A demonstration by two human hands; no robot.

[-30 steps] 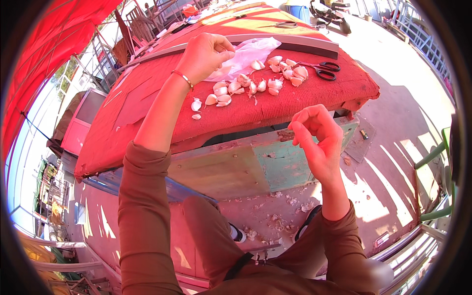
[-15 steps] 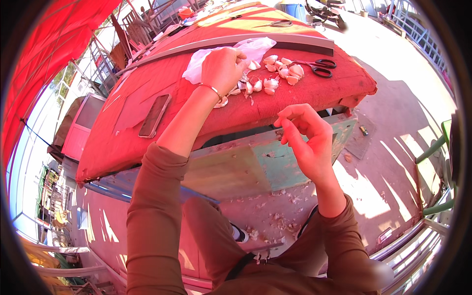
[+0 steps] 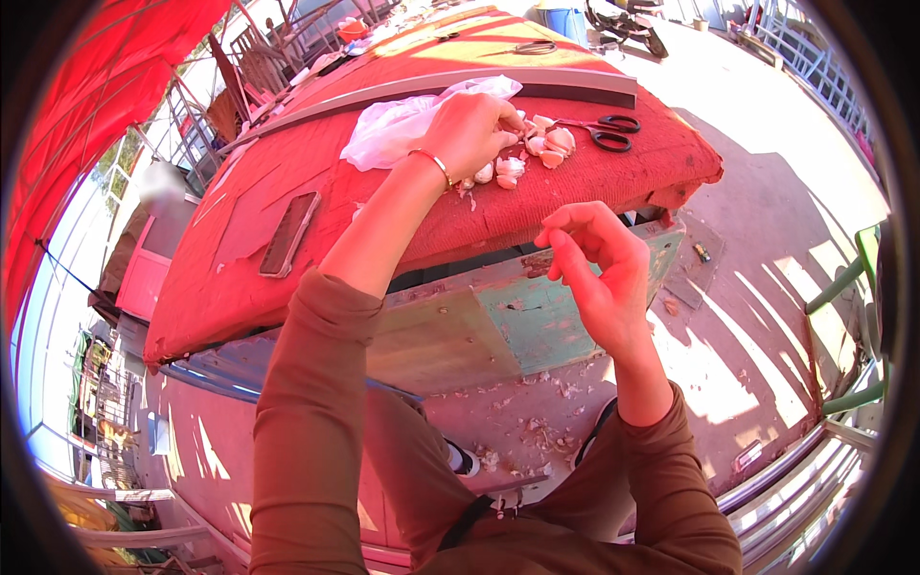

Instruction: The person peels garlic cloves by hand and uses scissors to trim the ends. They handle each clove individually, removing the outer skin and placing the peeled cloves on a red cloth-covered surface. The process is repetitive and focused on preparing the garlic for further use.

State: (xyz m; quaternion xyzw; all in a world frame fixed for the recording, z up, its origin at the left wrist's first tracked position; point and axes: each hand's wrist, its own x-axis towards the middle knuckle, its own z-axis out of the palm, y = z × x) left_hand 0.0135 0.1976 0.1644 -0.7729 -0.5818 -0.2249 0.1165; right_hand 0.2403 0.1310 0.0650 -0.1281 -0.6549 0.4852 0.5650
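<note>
My left hand (image 3: 467, 134), with a bracelet at its wrist, reaches over the pile on the red-covered table. Its thumb and forefinger close around a garlic clove at the pile's near edge, partly hidden by the fingers. Pale garlic cloves (image 3: 554, 146) lie to the right of those fingertips, and more garlic (image 3: 509, 172) sits just below them. My right hand (image 3: 604, 273) hovers in front of the table's edge, fingers curled and thumb against the forefinger; whatever is pinched there is too small to make out. A crumpled whitish plastic bag (image 3: 388, 129) lies behind my left hand.
Black-handled scissors (image 3: 613, 134) lie right of the garlic. A phone (image 3: 289, 235) rests on the red table cover (image 3: 383, 230) at left. A long metal bar (image 3: 575, 81) crosses behind the bag. Peel scraps (image 3: 537, 431) litter the floor between my feet.
My left hand has moved right across the garlic pile, its fingertips now at the cloves nearer the scissors. My right hand holds its place. The view has shifted slightly.
</note>
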